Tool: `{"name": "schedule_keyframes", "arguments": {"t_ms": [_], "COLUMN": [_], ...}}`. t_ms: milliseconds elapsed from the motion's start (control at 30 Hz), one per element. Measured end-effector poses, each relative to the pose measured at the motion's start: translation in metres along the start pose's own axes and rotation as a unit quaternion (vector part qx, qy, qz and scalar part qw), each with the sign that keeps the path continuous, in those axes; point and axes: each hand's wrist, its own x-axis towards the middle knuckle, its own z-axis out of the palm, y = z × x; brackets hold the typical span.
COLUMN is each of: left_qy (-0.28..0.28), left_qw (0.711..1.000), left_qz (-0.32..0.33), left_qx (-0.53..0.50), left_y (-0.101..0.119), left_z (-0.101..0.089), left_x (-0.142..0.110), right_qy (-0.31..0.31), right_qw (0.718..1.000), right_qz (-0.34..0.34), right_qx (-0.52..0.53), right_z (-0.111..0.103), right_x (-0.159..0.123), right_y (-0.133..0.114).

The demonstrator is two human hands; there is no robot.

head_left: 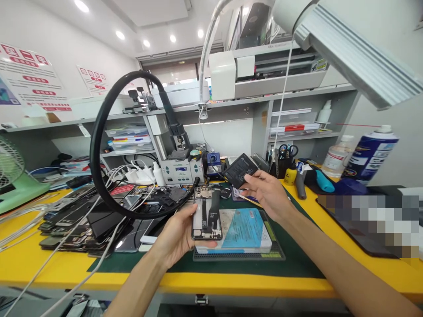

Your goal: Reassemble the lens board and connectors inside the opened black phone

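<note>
My left hand (176, 233) is closed around the lower left of an opened smartphone (207, 215), whose inner boards and black flex cables face up. Thumb and fingers of my right hand (266, 193) pinch a flat black phone battery (240, 171) by its right edge, tilted and held up beyond the phone, to its right. Under and right of the phone lies a blue and white box (246, 229), on a dark gridded tray (280, 253) on the green mat (297, 259).
Stacked phone parts (76, 220) and loose white cables crowd the left. A black hose (94, 145) loops up from a rework station (183, 169) at the back. At right are a spray can (370, 154), a clear bottle (335, 156) and a yellow bottle (290, 176). A lamp (360, 57) hangs overhead.
</note>
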Motion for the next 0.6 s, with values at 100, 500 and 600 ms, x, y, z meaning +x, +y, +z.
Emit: {"name": "schedule_keyframes", "arguments": {"t_ms": [100,500,600], "left_qy": [0.020,0.038,0.046], "left_qw": [0.999,0.986,0.977], "left_qz": [-0.012,-0.037,-0.028], "left_qx": [0.023,0.159,0.207], "left_y": [0.003,0.004,0.009], "left_z": [-0.002,0.003,0.001], "left_x": [0.000,0.009,0.009], "right_qy": [-0.001,-0.033,-0.026], "right_qw": [1.000,0.999,0.999], "right_qz": [0.000,0.027,0.028], "right_qx": [-0.002,-0.019,-0.023], "right_z": [0.000,0.008,0.008], "right_x": [-0.002,-0.010,-0.011], "right_y": [-0.002,-0.009,-0.010]}}
